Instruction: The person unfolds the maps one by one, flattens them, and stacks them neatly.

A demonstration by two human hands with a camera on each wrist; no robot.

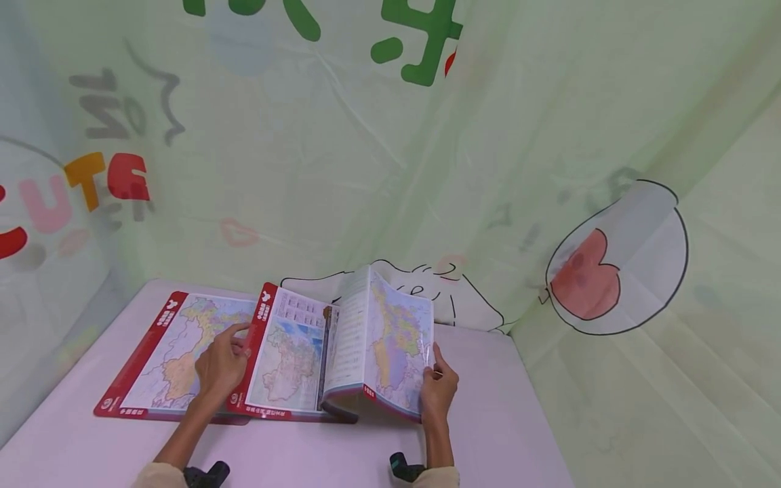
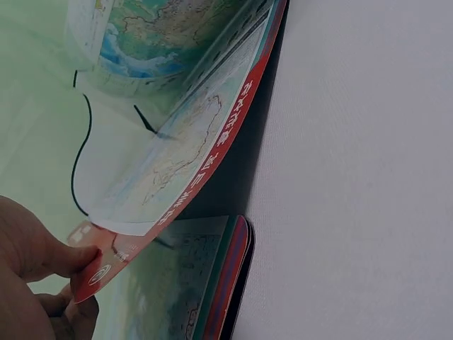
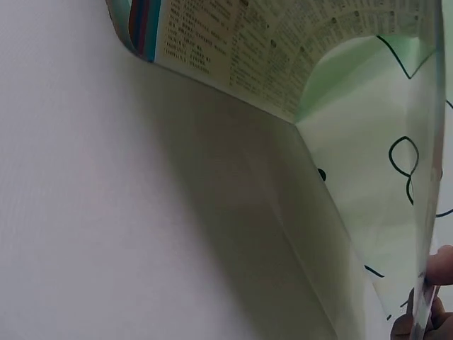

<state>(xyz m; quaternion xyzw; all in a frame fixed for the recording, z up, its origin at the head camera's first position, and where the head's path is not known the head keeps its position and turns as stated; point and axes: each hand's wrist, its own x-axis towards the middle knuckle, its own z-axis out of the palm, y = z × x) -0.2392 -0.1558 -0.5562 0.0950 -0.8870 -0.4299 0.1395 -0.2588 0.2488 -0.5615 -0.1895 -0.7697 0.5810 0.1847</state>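
We judge a panel-turning step: left hand (image 1: 221, 364) and right hand (image 1: 438, 388) pinch opposite edges of the folding map (image 1: 346, 346); next needs steady grips.

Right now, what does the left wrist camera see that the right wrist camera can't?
Only the left wrist view shows the left hand, pinching a red corner, and a map. Only the right wrist view shows the right hand, pinching a page edge, and rows of small print. Both share the table and green cloth.
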